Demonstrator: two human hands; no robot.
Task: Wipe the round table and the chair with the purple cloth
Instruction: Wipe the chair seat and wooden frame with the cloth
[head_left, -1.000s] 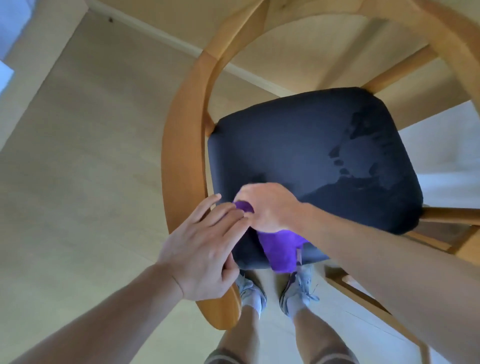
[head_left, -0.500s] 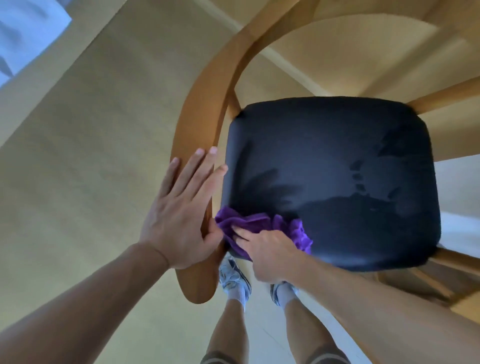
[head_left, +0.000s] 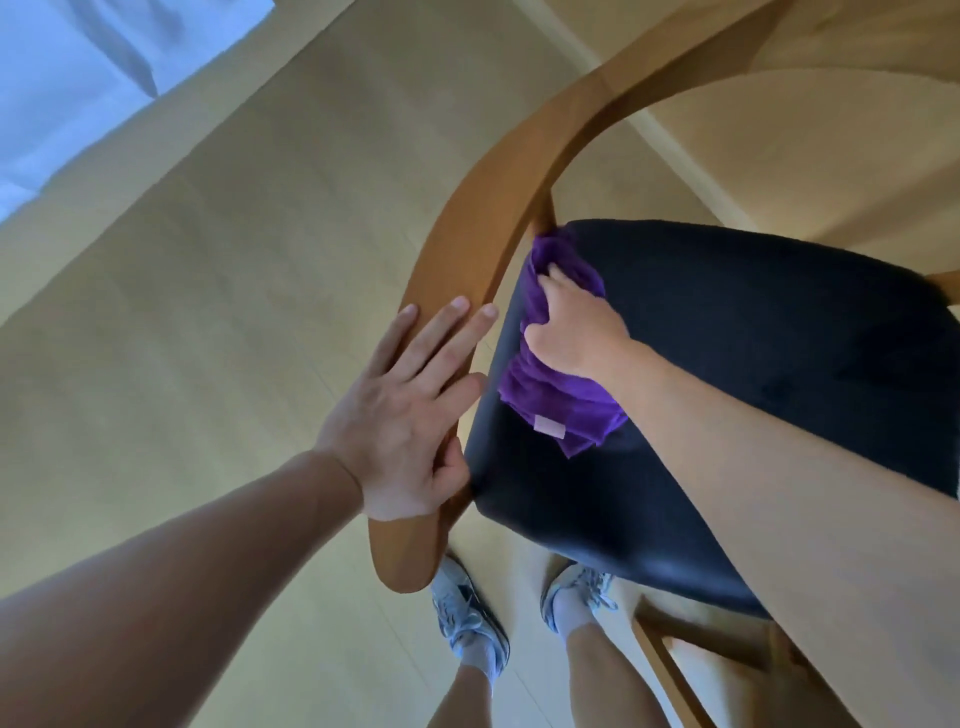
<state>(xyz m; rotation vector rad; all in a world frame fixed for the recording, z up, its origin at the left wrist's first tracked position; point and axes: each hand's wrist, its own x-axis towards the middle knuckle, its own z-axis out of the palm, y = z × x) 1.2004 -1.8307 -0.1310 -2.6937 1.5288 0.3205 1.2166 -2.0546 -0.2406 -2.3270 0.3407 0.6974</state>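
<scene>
A wooden chair with a curved armrest (head_left: 483, 208) and a black padded seat (head_left: 753, 364) stands below me. The purple cloth (head_left: 558, 400) lies bunched along the seat's left edge, up to the back corner by the armrest post. My right hand (head_left: 574, 332) presses down on the cloth with curled fingers gripping its folds. My left hand (head_left: 410, 410) rests flat on the armrest's front part, fingers straight, thumb beside the seat edge. The round table is out of view.
Pale wooden floor (head_left: 208, 312) surrounds the chair on the left. My two feet in grey sneakers (head_left: 467, 618) stand just in front of the seat. A white skirting board (head_left: 675, 150) runs behind the chair. More wooden chair rails (head_left: 670, 670) show at lower right.
My right hand has pushed the cloth from the seat's front left corner along the left edge towards the back corner. My left hand stays on the armrest.
</scene>
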